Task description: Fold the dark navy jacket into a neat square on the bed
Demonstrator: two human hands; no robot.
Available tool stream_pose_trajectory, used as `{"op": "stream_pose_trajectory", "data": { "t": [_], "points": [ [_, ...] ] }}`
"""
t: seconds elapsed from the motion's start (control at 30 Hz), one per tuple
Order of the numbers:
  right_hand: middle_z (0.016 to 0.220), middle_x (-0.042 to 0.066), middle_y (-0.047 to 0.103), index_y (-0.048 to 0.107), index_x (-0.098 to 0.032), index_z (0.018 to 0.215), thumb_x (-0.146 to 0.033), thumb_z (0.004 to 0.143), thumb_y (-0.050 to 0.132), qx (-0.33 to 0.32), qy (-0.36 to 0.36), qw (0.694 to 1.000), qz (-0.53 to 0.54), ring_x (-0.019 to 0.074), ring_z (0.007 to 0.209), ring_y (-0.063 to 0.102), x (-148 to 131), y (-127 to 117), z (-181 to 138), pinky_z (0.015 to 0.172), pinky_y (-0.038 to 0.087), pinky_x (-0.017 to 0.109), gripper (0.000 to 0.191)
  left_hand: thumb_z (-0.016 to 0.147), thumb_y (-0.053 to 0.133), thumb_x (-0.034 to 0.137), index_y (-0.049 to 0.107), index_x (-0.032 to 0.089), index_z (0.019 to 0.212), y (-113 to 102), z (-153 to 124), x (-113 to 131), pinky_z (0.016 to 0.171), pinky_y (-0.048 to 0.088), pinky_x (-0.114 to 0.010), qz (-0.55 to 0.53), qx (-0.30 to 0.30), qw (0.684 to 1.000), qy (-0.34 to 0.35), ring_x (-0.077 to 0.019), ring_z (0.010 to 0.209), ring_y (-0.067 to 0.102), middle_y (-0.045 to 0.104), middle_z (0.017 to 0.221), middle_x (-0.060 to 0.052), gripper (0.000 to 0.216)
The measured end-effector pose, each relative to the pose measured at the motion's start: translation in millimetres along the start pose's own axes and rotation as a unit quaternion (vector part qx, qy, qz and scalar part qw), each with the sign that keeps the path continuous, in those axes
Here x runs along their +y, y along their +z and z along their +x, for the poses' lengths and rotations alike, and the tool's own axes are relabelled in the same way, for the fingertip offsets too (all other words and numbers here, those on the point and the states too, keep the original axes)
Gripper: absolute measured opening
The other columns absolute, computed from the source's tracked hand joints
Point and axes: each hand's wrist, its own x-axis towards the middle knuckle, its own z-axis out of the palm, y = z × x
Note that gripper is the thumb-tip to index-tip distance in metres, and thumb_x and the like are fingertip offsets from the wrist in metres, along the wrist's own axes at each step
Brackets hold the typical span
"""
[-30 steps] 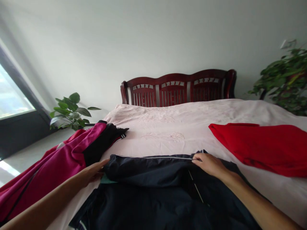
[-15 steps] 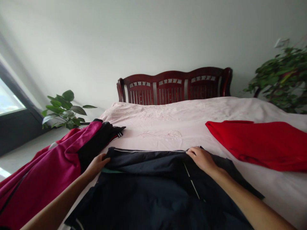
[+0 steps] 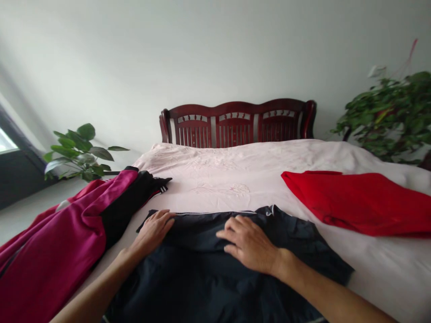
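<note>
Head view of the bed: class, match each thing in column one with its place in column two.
Column one:
1. Left hand
2. Red garment
3. Magenta and black jacket
4. Wooden headboard

Column two:
A. At the far end of the bed
B. On the dark navy garment
C. On the bed's right side
D. Over the bed's left side

Pairs: 1-B, 2-C, 3-D, 4-A

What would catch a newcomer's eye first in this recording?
The bright red cloth on the right of the pale pink bedspread stands out first, with the magenta and black garment along the bed's left side. Between them, the left hand and right hand lie flat on a dark navy garment, facing the dark red wooden headboard.
</note>
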Motion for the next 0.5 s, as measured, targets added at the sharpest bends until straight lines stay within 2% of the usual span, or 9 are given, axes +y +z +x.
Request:
{"op": "stream_pose_trajectory", "data": {
  "t": [0.1,0.17,0.23,0.3,0.37,0.43,0.5],
  "points": [
    [0.104,0.003,0.061,0.066,-0.032,0.115,-0.026,0.09,0.06,-0.084,-0.014,0.995,0.049,0.0212,0.098,0.056,-6,22,-16,0.089,0.045,0.037,0.027,0.095,0.041,0.041,0.052,0.027,0.141,27,-7,-3,0.116,0.025,-0.054,0.086,-0.03,0.995,-0.031,-0.031,0.143,0.036,0.046,0.152,-0.011,0.049],
    [0.106,0.003,0.061,0.066,-0.03,0.117,-0.022,0.09,0.058,-0.091,0.0,0.993,0.076,0.0198,0.1,0.057,-1,27,-25,0.092,0.045,0.035,0.03,0.095,0.042,0.043,0.045,0.029,0.146,36,-11,-7,0.117,0.02,-0.056,0.11,-0.039,0.993,-0.032,-0.032,0.146,0.029,0.038,0.157,-0.011,0.053],
    [0.103,0.002,0.064,0.07,-0.028,0.111,-0.019,0.089,0.058,-0.093,0.003,0.991,0.095,0.0183,0.098,0.058,5,24,-27,0.092,0.046,0.033,0.027,0.095,0.041,0.046,0.045,0.029,0.147,35,-12,-8,0.116,0.023,-0.055,0.112,-0.051,0.992,-0.037,-0.0332,0.145,0.031,0.038,0.157,-0.012,0.055],
    [0.098,0.002,0.067,0.072,-0.026,0.104,-0.018,0.09,0.055,-0.069,0.02,0.992,0.101,0.0168,0.094,0.06,9,16,-23,0.089,0.047,0.031,0.023,0.095,0.04,0.05,0.047,0.027,0.145,29,-10,-3,0.114,0.028,-0.052,0.105,-0.047,0.992,-0.046,-0.034,0.143,0.035,0.04,0.155,-0.013,0.056],
    [0.102,0.002,0.068,0.071,-0.025,0.106,-0.017,0.094,0.048,0.001,0.062,0.995,0.082,0.0168,0.098,0.061,16,10,-17,0.093,0.047,0.032,0.027,0.095,0.037,0.052,0.043,0.028,0.148,26,-9,5,0.113,0.03,-0.052,0.094,-0.03,0.994,-0.038,-0.0333,0.144,0.034,0.038,0.157,-0.012,0.058],
    [0.121,0.006,0.065,0.065,-0.023,0.122,-0.021,0.096,0.046,0.059,0.108,0.992,0.034,0.0204,0.116,0.056,29,11,-16,0.105,0.041,0.038,0.032,0.095,0.037,0.052,0.037,0.033,0.151,29,-11,12,0.113,0.026,-0.058,0.09,-0.024,0.995,-0.024,-0.0345,0.146,0.029,0.034,0.159,-0.009,0.058],
    [0.141,0.009,0.054,0.055,-0.023,0.136,-0.026,0.095,0.05,0.048,0.138,0.989,-0.013,0.026,0.133,0.045,50,18,-22,0.114,0.031,0.048,0.042,0.094,0.039,0.053,0.034,0.037,0.151,38,-15,17,0.112,0.019,-0.066,0.098,-0.027,0.994,-0.026,-0.0379,0.147,0.025,0.033,0.16,-0.008,0.059]
  ]
}}
